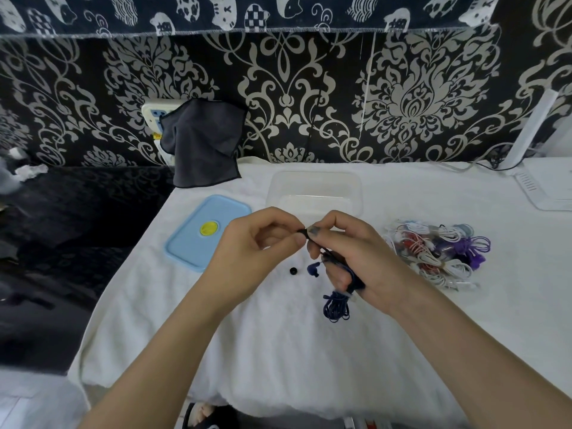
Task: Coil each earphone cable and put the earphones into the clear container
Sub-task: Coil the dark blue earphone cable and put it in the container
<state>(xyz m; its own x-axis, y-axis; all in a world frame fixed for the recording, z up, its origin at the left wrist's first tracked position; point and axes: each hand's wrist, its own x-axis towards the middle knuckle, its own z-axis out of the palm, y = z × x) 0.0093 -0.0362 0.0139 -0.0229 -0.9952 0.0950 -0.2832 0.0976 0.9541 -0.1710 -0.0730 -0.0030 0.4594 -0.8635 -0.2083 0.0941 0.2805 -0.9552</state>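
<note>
Right hand (pixel 353 258) grips the navy earphones (pixel 335 300), coil hanging below the fist above the worktop (pixel 278 351) centre. Left hand (pixel 260 246) pinches the cable's dark end against the right fingertips. One earbud (pixel 313 269) dangles; a small black tip (pixel 292 270) lies on the towel. Clear container (pixel 314 188) just behind hands, toward far edge. Blue lid (pixel 205 232) left of it. Earphone pile (pixel 439 250) toward right edge.
</note>
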